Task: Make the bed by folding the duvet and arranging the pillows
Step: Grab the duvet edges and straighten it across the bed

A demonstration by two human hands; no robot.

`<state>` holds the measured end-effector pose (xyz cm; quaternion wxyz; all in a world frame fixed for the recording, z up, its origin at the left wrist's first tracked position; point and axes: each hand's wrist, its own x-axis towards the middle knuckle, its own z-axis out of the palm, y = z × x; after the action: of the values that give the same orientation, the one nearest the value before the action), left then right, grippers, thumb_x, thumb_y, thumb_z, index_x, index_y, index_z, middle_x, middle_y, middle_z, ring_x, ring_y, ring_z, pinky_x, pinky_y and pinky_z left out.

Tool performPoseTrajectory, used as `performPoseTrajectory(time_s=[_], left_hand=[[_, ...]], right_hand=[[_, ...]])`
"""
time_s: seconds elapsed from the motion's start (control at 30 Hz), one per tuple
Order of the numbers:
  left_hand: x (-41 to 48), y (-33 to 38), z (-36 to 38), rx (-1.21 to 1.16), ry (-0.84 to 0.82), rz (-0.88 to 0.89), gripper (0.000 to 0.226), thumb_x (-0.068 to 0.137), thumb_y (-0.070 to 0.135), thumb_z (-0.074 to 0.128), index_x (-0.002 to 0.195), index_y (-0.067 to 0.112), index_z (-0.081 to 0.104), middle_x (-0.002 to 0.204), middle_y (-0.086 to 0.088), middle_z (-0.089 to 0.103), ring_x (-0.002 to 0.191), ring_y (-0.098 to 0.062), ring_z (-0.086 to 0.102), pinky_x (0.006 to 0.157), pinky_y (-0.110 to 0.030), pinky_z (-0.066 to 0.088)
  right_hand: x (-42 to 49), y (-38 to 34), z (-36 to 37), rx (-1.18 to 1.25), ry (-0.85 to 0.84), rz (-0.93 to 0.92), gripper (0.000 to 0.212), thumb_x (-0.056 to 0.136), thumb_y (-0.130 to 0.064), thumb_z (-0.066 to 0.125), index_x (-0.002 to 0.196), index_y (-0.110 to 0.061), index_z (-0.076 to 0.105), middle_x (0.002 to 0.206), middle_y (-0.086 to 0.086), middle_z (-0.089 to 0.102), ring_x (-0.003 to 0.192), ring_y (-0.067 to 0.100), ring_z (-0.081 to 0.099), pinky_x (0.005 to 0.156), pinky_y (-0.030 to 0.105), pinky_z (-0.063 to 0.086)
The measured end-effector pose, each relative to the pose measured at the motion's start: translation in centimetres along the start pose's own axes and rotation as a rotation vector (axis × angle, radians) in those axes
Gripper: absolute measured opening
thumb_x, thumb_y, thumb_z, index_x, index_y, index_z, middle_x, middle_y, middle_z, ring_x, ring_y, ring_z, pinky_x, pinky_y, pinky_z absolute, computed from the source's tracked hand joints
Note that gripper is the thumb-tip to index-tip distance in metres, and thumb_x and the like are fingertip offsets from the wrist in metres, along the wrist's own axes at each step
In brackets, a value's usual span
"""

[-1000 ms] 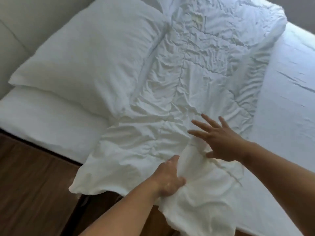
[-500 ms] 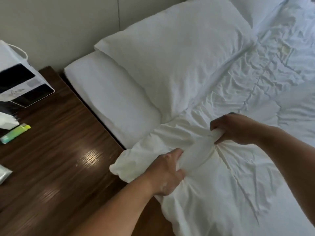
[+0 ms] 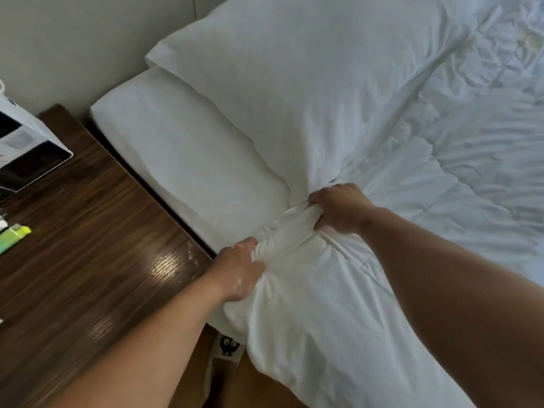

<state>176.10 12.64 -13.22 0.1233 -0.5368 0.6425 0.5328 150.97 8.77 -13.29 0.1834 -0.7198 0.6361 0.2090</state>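
Between left hand (image 3: 235,269) and right hand (image 3: 338,209), duvet bunch (image 3: 290,232) aslant toward pillow (image 3: 309,83)

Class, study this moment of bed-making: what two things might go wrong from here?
1. The left hand and right hand bunch the crumpled white duvet against the white pillow; a tug may drag it askew.
2. The wooden bedside table sits close; swinging fabric might sweep off the small green object.

Bare forearms (image 3: 141,343) (image 3: 459,290), bare hands (image 3: 238,269) (image 3: 341,209)
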Motion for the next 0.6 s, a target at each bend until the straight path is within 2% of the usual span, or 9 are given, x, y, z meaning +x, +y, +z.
performPoseTrajectory(time_s=[0.1, 0.2, 0.23, 0.3, 0.37, 0.43, 0.5, 0.53, 0.6], left_hand=[[-2.3, 0.4, -3.1, -0.106, 0.094, 0.058, 0.004, 0.095, 0.027, 0.062, 0.098, 0.024, 0.062, 0.097, 0.007, 0.070, 0.089, -0.014, 0.065, 0.076, -0.028, 0.052], [-2.1, -0.1, -4.9, -0.068, 0.218, 0.068, 0.008, 0.092, 0.027, 0.066, 0.089, 0.026, 0.059, 0.085, 0.011, 0.066, 0.080, -0.008, 0.062, 0.060, -0.017, 0.041], [-1.4, -0.3, -4.9, -0.038, 0.202, 0.046, 0.009, 0.092, 0.028, 0.067, 0.091, 0.028, 0.058, 0.089, 0.013, 0.065, 0.084, -0.010, 0.063, 0.061, -0.017, 0.040], [0.7, -1.0, -3.7, 0.119, 0.096, -0.024, 0.013, 0.093, 0.029, 0.065, 0.101, 0.025, 0.057, 0.106, 0.004, 0.067, 0.099, -0.022, 0.064, 0.073, -0.027, 0.046], [3.0, -1.5, -2.2, 0.315, 0.003, -0.068, 0.016, 0.094, 0.028, 0.060, 0.106, 0.019, 0.054, 0.117, -0.007, 0.065, 0.108, -0.030, 0.061, 0.082, -0.031, 0.046], [4.3, -0.6, -1.9, 0.482, -0.023, -0.105, 0.020, 0.092, 0.024, 0.057, 0.110, 0.017, 0.051, 0.120, -0.011, 0.064, 0.108, -0.032, 0.061, 0.084, -0.032, 0.048], [4.2, 1.4, -2.1, 0.594, -0.023, -0.163, 0.039, 0.088, 0.021, 0.057, 0.124, 0.017, 0.043, 0.125, -0.013, 0.056, 0.112, -0.033, 0.057, 0.091, -0.039, 0.051], [3.8, 2.7, -2.1, 0.643, 0.022, -0.166, 0.050, 0.088, 0.020, 0.057, 0.133, 0.020, 0.036, 0.131, -0.013, 0.048, 0.118, -0.034, 0.052, 0.096, -0.043, 0.050], [2.5, 5.9, -1.5, 0.702, 0.221, 0.048, 0.067, 0.086, 0.015, 0.052, 0.147, 0.026, 0.026, 0.146, -0.013, 0.033, 0.133, -0.037, 0.037, 0.104, -0.047, 0.044]], right_hand=[[0.3, 0.4, -4.5, 0.118, -0.039, -0.013, 0.026, 0.075, -0.044, 0.081, 0.088, -0.032, 0.062, 0.086, -0.009, 0.064, 0.086, 0.021, 0.055, 0.080, 0.035, 0.041], [1.3, -0.3, -6.5, 0.149, 0.074, -0.026, 0.026, 0.074, -0.041, 0.082, 0.092, -0.031, 0.066, 0.085, -0.009, 0.063, 0.087, 0.021, 0.056, 0.080, 0.035, 0.039], [1.6, -0.8, -6.0, 0.121, 0.087, -0.016, 0.027, 0.074, -0.041, 0.081, 0.094, -0.031, 0.066, 0.086, -0.009, 0.064, 0.091, 0.023, 0.060, 0.083, 0.036, 0.039], [2.0, -1.8, -2.9, 0.010, 0.041, 0.009, 0.035, 0.076, -0.044, 0.079, 0.106, -0.033, 0.065, 0.103, -0.008, 0.068, 0.109, 0.023, 0.061, 0.100, 0.043, 0.036], [1.5, -2.7, 1.0, 0.010, 0.047, 0.057, 0.042, 0.084, -0.039, 0.070, 0.125, -0.035, 0.061, 0.132, -0.005, 0.059, 0.133, 0.023, 0.045, 0.118, 0.057, 0.016], [-0.1, -3.5, 2.8, 0.139, 0.150, 0.127, 0.054, 0.090, -0.032, 0.063, 0.142, -0.033, 0.048, 0.153, 0.001, 0.038, 0.148, 0.025, 0.023, 0.120, 0.065, 0.002], [-3.2, -3.3, 2.9, 0.299, 0.259, 0.270, 0.081, 0.082, -0.046, 0.073, 0.151, -0.034, 0.034, 0.162, 0.003, 0.021, 0.154, 0.026, 0.011, 0.121, 0.065, 0.002], [-5.4, -2.6, 3.1, 0.387, 0.330, 0.371, 0.091, 0.076, -0.055, 0.076, 0.152, -0.034, 0.031, 0.164, 0.003, 0.019, 0.154, 0.027, 0.011, 0.121, 0.064, 0.006], [-11.2, -0.4, 4.5, 0.504, 0.510, 0.586, 0.090, 0.074, -0.065, 0.070, 0.150, -0.030, 0.036, 0.162, 0.005, 0.025, 0.150, 0.028, 0.023, 0.119, 0.061, 0.019]])
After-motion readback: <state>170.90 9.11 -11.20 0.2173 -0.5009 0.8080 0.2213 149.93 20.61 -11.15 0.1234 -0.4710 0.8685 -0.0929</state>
